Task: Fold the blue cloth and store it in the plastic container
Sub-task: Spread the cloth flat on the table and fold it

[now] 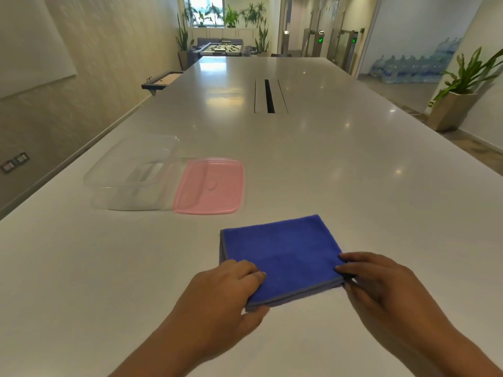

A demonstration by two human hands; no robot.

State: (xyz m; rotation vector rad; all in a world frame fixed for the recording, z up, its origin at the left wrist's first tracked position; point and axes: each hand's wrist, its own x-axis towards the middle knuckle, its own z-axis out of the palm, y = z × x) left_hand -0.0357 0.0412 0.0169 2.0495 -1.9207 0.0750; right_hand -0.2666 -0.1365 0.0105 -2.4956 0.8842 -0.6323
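Note:
The blue cloth lies folded into a flat rectangle with grey edging on the white table, near me. My left hand pinches its near left corner, thumb under the edge and fingers on top. At the near right corner my right hand grips the cloth the same way. The clear plastic container stands open to the far left of the cloth. Its pink lid lies flat beside it on the right, touching it.
The long white table stretches away from me, with a cable slot in its middle. Its left edge runs close along a wall. A potted plant stands on the floor at the right.

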